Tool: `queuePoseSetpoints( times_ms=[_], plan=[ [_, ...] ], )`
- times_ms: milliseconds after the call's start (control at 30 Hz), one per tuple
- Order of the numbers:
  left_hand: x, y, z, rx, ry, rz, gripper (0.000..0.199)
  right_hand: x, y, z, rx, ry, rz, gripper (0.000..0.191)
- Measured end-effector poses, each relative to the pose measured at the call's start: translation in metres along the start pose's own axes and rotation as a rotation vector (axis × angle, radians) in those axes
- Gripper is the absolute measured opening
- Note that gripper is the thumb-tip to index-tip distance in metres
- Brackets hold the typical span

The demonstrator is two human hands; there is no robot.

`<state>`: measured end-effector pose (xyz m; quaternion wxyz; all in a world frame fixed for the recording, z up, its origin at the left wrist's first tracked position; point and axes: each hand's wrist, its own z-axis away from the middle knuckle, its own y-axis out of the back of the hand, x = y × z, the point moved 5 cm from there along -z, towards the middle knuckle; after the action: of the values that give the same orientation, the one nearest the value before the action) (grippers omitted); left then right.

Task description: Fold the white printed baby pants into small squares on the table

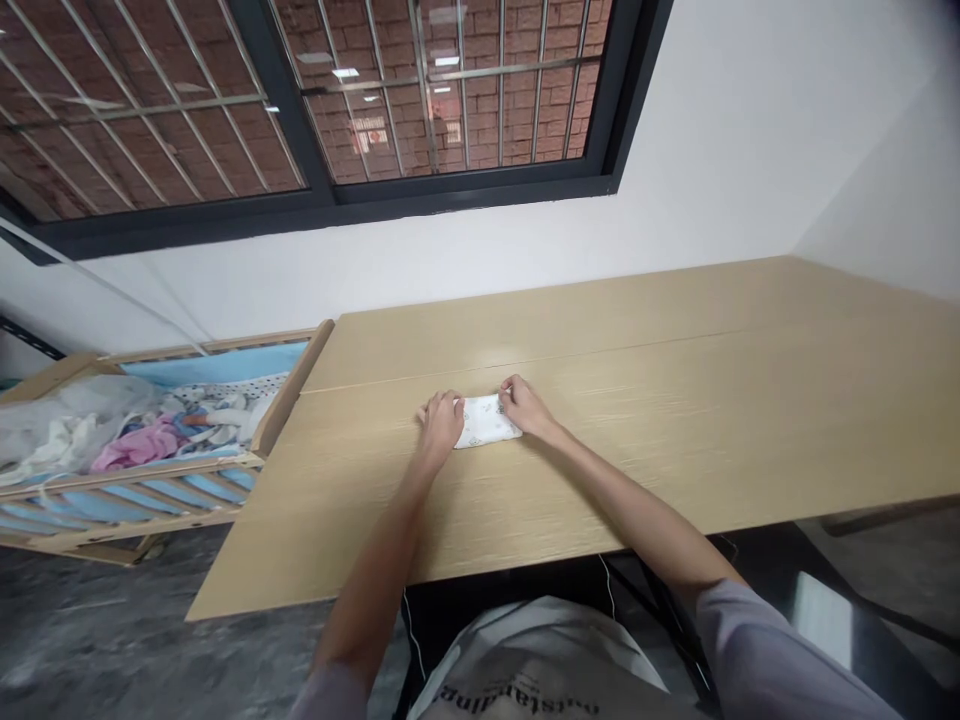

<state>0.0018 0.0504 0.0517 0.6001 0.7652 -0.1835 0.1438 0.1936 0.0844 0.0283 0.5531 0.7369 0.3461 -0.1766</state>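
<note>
A small white folded cloth (484,424) with a faint print lies flat on the wooden table (645,420), roughly rectangular. At its left end is my left hand (441,422), fingers bent and pinching the edge. My right hand (526,405) grips the upper right corner between thumb and fingers. The cloth's two ends are partly hidden under my hands, while its middle is in plain sight.
To the left stands a wooden crib (296,390) with blue lining, holding a pink cloth (142,443), other fabrics and clear plastic. A barred window (450,90) is above the white wall (480,250). A white box-like object (823,617) sits low at right.
</note>
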Motion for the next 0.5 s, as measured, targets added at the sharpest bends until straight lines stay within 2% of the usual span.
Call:
queuePoseSetpoints(
  times_ms=[133, 233, 300, 400, 433, 500],
  plan=[
    [-0.009, -0.018, -0.004, -0.004, 0.028, -0.008, 0.028, 0.019, -0.016, 0.004, 0.032, -0.03, 0.074, 0.026],
    [-0.011, -0.018, -0.002, 0.023, 0.037, -0.011, 0.029, 0.026, -0.021, 0.005, 0.006, -0.076, 0.049, 0.026],
    [-0.007, -0.013, 0.002, 0.059, 0.025, -0.014, 0.032, 0.023, -0.015, 0.007, 0.045, -0.081, 0.055, 0.03],
    [0.006, -0.004, 0.011, 0.112, -0.049, -0.004, 0.043, 0.0, -0.001, 0.014, 0.135, 0.073, 0.137, 0.04],
    [0.012, -0.003, 0.016, 0.117, -0.109, 0.011, 0.048, -0.011, 0.001, 0.017, 0.125, 0.164, 0.166, 0.044],
    [0.027, -0.004, 0.026, 0.098, -0.265, 0.051, 0.056, -0.03, -0.002, 0.027, 0.026, 0.347, 0.21, 0.052]
  ],
)
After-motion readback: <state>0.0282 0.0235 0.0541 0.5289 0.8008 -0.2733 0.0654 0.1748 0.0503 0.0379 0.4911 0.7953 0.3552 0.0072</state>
